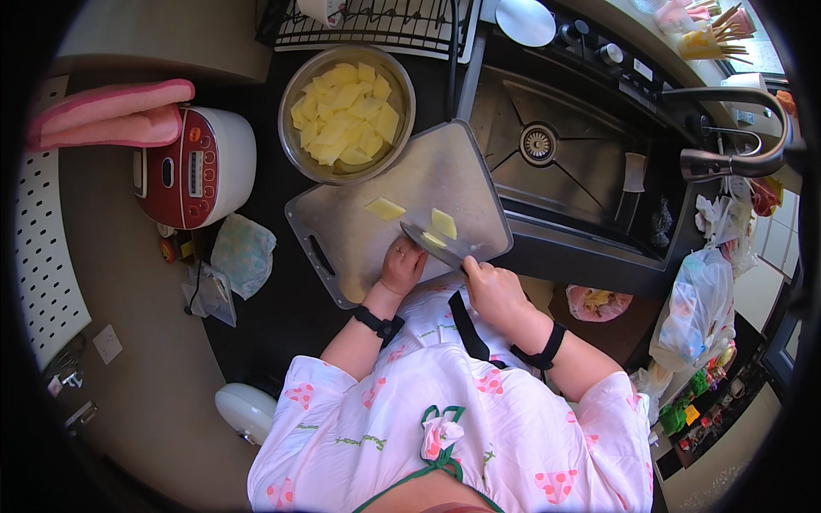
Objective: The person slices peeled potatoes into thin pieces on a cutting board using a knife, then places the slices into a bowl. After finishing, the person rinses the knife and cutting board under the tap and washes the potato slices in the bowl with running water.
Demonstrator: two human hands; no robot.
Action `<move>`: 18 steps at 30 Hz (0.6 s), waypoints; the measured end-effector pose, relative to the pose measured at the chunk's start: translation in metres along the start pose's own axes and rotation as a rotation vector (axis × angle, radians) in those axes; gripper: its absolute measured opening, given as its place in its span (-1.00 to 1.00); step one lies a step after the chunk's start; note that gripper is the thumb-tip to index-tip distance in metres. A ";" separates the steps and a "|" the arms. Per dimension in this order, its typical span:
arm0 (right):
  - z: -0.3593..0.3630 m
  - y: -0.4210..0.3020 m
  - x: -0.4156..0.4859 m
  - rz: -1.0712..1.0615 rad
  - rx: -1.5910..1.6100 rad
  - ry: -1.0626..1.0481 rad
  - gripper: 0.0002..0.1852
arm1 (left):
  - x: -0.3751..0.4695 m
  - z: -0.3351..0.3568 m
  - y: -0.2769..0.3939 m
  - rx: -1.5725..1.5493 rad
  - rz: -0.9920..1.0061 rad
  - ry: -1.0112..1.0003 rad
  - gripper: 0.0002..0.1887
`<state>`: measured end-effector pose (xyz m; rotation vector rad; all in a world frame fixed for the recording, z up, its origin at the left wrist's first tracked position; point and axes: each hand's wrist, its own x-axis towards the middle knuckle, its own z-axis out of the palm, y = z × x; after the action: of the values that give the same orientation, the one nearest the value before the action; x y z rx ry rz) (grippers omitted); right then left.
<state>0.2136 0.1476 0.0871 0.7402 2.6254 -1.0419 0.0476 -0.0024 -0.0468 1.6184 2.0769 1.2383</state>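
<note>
A kitchen knife is in my right hand, its blade slanting up and left over a metal-toned cutting board. My left hand is curled at the board's near edge, its fingers beside the blade near the tip; whether they hold a piece is hidden. One pale yellow slice, probably potato, lies just beyond the blade, another lies farther left, and a small piece is against the blade. A steel bowl full of similar slices stands at the board's far left edge.
A stainless sink with a pull-down faucet is at the right. The red and white rice cooker stands at the left, near a folded cloth. Behind the bowl is a dish rack. A lined bin stands below the sink's edge.
</note>
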 end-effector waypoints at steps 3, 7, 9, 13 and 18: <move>0.003 0.000 0.002 0.010 -0.017 -0.001 -0.85 | 0.001 0.000 0.000 -0.024 -0.002 0.007 -0.67; 0.008 0.004 0.003 -0.003 -0.018 0.006 -0.85 | 0.002 0.000 0.001 -0.002 0.000 0.027 -0.70; 0.012 0.009 0.009 -0.020 -0.014 0.010 -0.85 | 0.003 0.000 0.003 0.008 -0.003 0.031 -0.70; 0.016 0.014 0.011 -0.050 0.005 0.051 -0.85 | 0.008 0.001 0.006 0.030 -0.009 0.074 -0.70; 0.010 0.013 0.010 -0.101 0.021 0.119 -0.85 | 0.014 -0.002 0.009 -0.022 -0.205 0.065 -0.68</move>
<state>0.2124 0.1525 0.0683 0.7012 2.7832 -1.0861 0.0480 0.0095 -0.0347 1.3331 2.1953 1.2532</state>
